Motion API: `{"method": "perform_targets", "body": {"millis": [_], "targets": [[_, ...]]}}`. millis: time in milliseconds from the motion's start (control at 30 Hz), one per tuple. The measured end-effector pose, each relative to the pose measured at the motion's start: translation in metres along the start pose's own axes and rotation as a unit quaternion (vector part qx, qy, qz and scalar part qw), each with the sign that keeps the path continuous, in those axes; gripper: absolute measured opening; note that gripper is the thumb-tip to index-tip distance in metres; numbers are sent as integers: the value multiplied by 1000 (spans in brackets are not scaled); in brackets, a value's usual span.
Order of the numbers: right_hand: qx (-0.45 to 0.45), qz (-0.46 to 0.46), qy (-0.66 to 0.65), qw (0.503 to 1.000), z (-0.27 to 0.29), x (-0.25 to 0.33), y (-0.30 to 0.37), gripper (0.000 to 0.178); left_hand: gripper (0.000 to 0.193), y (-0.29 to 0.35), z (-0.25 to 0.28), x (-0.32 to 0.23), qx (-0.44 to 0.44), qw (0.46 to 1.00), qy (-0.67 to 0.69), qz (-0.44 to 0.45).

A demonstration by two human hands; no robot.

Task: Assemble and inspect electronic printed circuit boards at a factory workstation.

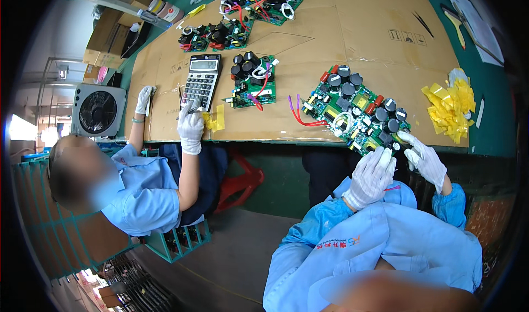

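At the table's near edge, a green circuit board [380, 122] with black capacitors tilts between my white-gloved hands. My right hand [424, 160] grips its near right corner between thumb and fingers. My left hand [372, 177] closes on the near edge, its fingertips pressed together over small parts there. Another green circuit board [330, 94] with black capacitors and red wires seems to adjoin it on the far left; I cannot tell exactly where one ends and the other starts. A coil of white wire [343, 123] sits among the parts.
Cardboard [330, 42] covers the green table. A separate circuit board [254, 80] and a calculator [202, 80] lie leftward, with several boards behind. Crumpled yellow tape [449, 105] is at right, tweezers [423, 24] and a brush [456, 28] beyond. A co-worker's gloved hand [190, 127] is by the calculator.
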State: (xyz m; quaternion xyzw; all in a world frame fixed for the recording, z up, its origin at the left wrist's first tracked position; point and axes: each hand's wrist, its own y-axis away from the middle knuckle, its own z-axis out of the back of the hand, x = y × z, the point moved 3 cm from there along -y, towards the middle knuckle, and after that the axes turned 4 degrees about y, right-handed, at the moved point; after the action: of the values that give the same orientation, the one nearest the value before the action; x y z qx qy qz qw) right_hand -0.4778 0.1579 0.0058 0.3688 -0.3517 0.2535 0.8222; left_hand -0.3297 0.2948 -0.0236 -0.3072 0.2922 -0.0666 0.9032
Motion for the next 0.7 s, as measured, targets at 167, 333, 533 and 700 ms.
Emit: {"method": "perform_targets", "body": {"millis": [167,333,533,700], "targets": [[-180,190,190,946,-16,1,1,43,51,0,0,-1,-20,1000,-13,-12],[-245,195,207,927,-30,-3,3,37,52,-2,-2,0,-14,1000,-13,-4],[-267,177,232,918,-27,-6,2,36,55,-4,-3,-2,-17,1000,14,2],[-132,97,129,978,-11,4,1,41,53,-2,-4,0,-15,1000,16,13]]}}
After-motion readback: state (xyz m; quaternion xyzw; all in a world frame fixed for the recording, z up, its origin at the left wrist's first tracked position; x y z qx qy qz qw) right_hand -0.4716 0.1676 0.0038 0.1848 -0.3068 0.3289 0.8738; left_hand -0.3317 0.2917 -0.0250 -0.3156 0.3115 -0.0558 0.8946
